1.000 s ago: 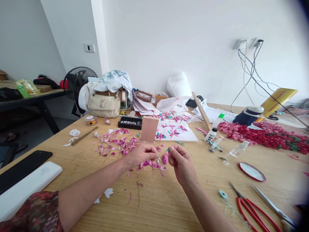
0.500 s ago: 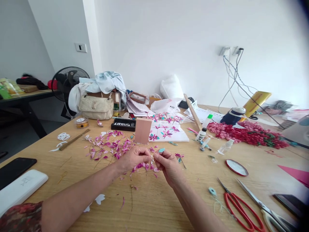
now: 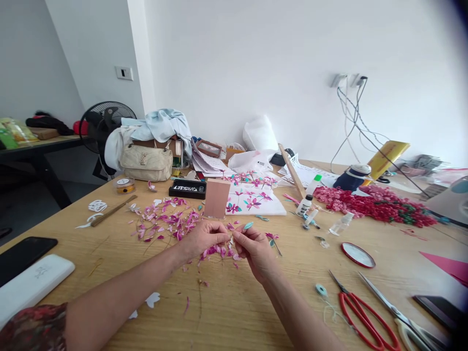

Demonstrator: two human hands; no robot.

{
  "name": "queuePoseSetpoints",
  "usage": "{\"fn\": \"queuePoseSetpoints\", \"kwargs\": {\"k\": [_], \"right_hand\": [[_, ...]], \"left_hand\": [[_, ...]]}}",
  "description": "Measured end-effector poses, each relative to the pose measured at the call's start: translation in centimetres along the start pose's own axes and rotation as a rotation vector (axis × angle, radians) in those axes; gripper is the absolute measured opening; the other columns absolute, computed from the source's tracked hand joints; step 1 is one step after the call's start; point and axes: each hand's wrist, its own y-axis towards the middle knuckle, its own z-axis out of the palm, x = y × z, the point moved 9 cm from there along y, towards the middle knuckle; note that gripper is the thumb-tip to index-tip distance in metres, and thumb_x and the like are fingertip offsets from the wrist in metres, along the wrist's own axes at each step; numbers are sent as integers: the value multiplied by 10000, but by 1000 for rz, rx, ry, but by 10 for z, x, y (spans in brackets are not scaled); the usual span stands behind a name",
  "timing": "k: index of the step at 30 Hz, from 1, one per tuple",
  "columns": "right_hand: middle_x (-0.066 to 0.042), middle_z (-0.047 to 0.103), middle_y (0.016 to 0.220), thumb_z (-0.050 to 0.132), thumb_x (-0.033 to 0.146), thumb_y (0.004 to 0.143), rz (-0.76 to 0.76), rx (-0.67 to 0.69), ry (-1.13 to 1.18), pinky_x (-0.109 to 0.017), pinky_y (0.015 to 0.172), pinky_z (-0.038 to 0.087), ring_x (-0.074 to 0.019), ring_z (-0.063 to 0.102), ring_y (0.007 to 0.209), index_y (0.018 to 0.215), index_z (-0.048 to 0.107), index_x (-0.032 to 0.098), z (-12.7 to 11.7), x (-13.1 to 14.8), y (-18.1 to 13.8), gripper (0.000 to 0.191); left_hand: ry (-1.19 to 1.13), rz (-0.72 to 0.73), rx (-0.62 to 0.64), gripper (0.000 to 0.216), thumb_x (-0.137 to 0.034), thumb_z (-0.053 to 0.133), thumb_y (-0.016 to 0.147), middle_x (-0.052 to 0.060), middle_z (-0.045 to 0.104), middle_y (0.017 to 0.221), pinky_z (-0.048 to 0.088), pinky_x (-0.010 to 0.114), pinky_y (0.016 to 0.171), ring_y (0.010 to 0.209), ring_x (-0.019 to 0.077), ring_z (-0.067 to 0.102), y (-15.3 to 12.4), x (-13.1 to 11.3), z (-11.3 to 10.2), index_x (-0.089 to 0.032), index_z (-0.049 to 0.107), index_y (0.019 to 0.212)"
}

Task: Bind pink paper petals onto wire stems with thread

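Both hands met over the middle of the wooden table, fingertips almost touching. Left hand curled, thumb and forefinger pinched on the top of a small sprig of pink petals that hung just under the knuckles and lay close to the tabletop. Right hand also pinched at the same spot, with a small teal leaf standing up above its fingertips; could not tell whether the leaf was held directly or sat on a stem. A second pink-and-teal bit lay just beside the right hand on its outer side. Loose pink petals scattered on the table beyond the left hand. Behind the hands stood a pink block, and beside it a white sheet with finished pink flowers. Red-handled scissors lay near the table's front edge, well to the right, with a round red lid beyond them. Heap of red blossoms far right. White case and black phone at far left.
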Motion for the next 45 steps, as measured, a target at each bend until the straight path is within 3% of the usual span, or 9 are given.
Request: {"fn": "queuePoseSetpoints", "kwargs": {"k": [5, 11, 15, 21, 40, 45], "right_hand": [[60, 451, 430, 723, 302, 613, -46, -55, 68, -197, 392, 207, -47, 337, 396, 582, 545, 158, -10, 10, 2, 231], [63, 440, 451, 726, 307, 614, -82, -75, 57, -195, 393, 218, -43, 326, 403, 613, 563, 158, -13, 15, 2, 221], [54, 465, 445, 725, 324, 611, -88, -91, -26, -201, 393, 234, -54, 350, 400, 603, 565, 159, -12, 12, 1, 230], [51, 465, 443, 714, 353, 619, -91, -41, -94, -204, 391, 261, -64, 364, 399, 612, 570, 166, -5, 10, 0, 237], [59, 434, 433, 663, 373, 680, -159, -44, -138, -209, 418, 253, -66, 331, 413, 599, 534, 173, -9, 18, 0, 251], [58, 455, 436, 678, 386, 655, -113, -18, -161, -200, 402, 266, -66, 358, 407, 618, 549, 171, -5, 14, 0, 254]], "left_hand": [[-99, 29, 3, 239, -340, 639, 698, 7, 570, 596, 390, 214, 572, 563, 92, 515, 0, 0, -3, -110, 600, 645], [-306, 53, -23, 373, -454, 468, 809, 32, 558, 663, 409, 231, 611, 619, 105, 521, -1, 0, -9, -112, 602, 748], [-192, 100, 19, 337, -441, 495, 796, 18, 539, 671, 396, 231, 609, 627, 103, 507, -3, -7, 0, -115, 580, 771], [-34, 82, -18, 292, -385, 609, 711, -19, 483, 587, 315, 203, 512, 540, 74, 428, -2, -6, 3, -118, 538, 619], [-124, 26, -52, 251, -347, 640, 688, -16, 532, 561, 364, 202, 529, 528, 80, 480, -2, 1, 1, -121, 556, 622], [-138, 22, -67, 241, -339, 652, 676, -6, 549, 586, 377, 212, 549, 552, 90, 499, -2, 2, 1, -120, 562, 633]]}}
